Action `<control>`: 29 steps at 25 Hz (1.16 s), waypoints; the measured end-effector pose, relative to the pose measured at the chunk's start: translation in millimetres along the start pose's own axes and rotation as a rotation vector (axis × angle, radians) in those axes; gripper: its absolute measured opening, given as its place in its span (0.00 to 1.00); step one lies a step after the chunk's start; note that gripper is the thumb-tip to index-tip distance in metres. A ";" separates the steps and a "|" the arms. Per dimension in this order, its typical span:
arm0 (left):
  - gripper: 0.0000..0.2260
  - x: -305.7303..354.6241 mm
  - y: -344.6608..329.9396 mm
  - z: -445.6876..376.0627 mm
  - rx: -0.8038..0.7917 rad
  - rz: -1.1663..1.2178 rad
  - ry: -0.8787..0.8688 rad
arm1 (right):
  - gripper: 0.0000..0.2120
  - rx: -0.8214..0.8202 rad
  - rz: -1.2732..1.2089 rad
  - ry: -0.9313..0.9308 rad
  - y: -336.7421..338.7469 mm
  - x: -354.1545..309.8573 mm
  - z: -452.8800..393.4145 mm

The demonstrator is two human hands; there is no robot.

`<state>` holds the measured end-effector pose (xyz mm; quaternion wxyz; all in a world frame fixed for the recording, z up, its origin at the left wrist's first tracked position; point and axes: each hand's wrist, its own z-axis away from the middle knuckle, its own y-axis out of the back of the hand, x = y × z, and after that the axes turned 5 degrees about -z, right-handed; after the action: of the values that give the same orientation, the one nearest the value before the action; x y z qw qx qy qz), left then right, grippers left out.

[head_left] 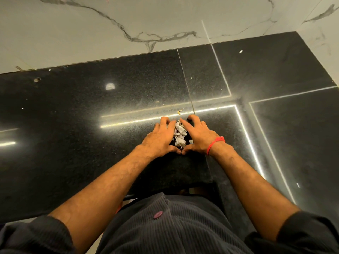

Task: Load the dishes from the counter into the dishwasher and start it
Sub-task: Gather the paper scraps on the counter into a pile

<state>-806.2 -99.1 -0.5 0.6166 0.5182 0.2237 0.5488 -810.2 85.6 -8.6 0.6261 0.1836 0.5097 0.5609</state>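
Observation:
My left hand [159, 137] and my right hand [199, 135] lie side by side on the black granite counter [73, 125], with their thumbs touching near me. Between them sits a small heap of crumpled white paper scraps [179, 133]. The fingers of both hands are spread and bent around the heap, cupping it from the left and the right. A red thread band [215, 143] is on my right wrist. No dishes or dishwasher are in view.
A white marble wall [146, 21] stands behind the counter and at its right end. A small yellowish scrap [179, 111] lies just beyond my fingertips. Tiny white bits [240, 51] dot the counter. The counter's front edge [128, 196] runs below my forearms.

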 end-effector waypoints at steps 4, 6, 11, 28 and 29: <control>0.33 2.0 -6.9 3.2 0.016 0.076 -0.025 | 0.37 0.031 -0.139 0.090 8.8 2.2 -8.3; 0.25 5.5 -10.7 5.7 0.065 0.109 -0.026 | 0.27 0.046 -0.153 0.108 6.2 -3.8 -10.9; 0.14 3.6 -13.7 8.3 0.117 0.269 0.083 | 0.12 0.169 -0.193 0.138 -1.3 -22.8 -15.9; 0.09 -50.3 11.3 108.1 0.371 0.381 0.183 | 0.07 0.183 -0.170 0.316 -8.2 -137.2 6.5; 0.09 -58.9 11.1 121.3 0.384 0.384 0.182 | 0.07 0.190 -0.163 0.325 -13.7 -151.9 10.1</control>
<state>-726.3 -201.9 36.1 0.3692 0.6070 0.2760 0.6473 -772.1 -50.1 50.2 0.5586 0.1072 0.6679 0.4800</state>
